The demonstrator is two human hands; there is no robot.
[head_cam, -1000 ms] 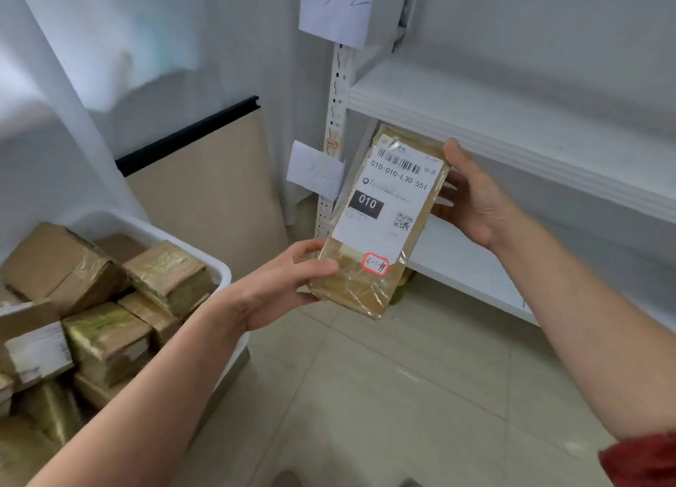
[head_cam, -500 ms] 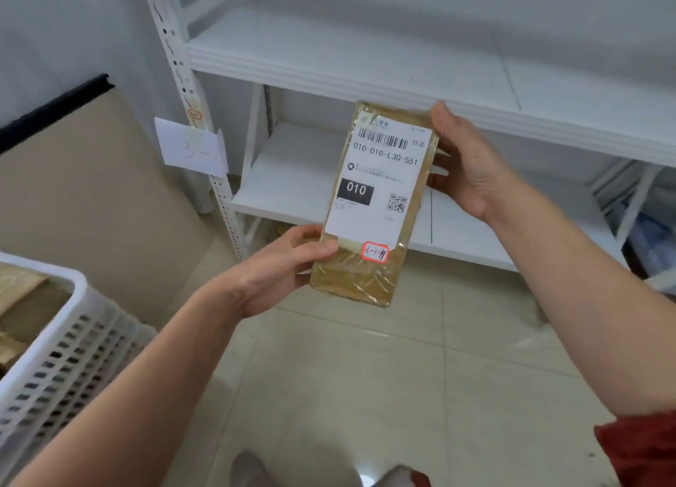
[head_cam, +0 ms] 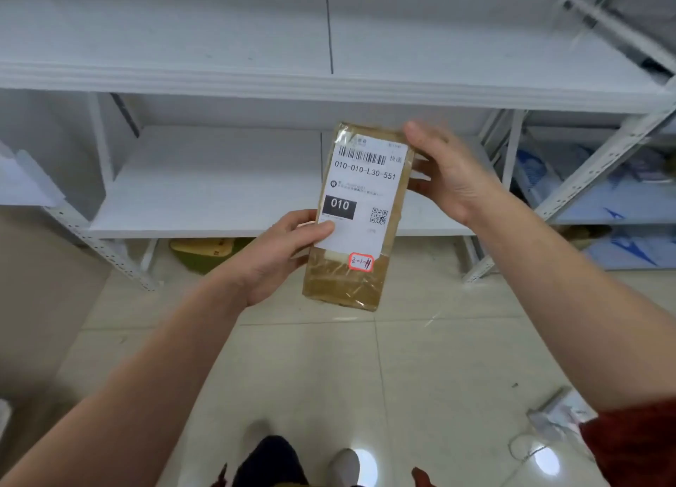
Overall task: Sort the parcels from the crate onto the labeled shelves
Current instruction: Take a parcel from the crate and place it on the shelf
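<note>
1. Parcel (head_cam: 360, 227): flat tan packet wrapped in clear tape, held up in the air in front of the shelving, over the floor (head_cam: 311, 377). It touches no shelf. Long side roughly upright, top tipped slightly right.
2. Left hand (head_cam: 278, 256): grip closed on the parcel's left edge, low down. Thumb lies on the front over the white label (head_cam: 362, 194), fingers behind.
3. Right hand (head_cam: 446, 172): grip closed on the top right corner. Thumb on the front at the corner, fingers behind the right edge.
4. Label reads 010-010-L30-551, with a barcode on top, a black "010" box and a QR code. Red-bordered sticker (head_cam: 361, 261) below it has handwriting, hard to read.
5. Upper shelf (head_cam: 219, 47) is white and runs across the far top. Lower shelf (head_cam: 205, 186) sits behind the parcel.
6. Yellow-green object (head_cam: 205, 250) is on the floor under the lower shelf, blurred.
7. Second rack (head_cam: 603, 157) on the far right holds blue-white items, unclear.
8. Red sleeve (head_cam: 636, 446) near right, shoe (head_cam: 345, 464) at the near edge.
</note>
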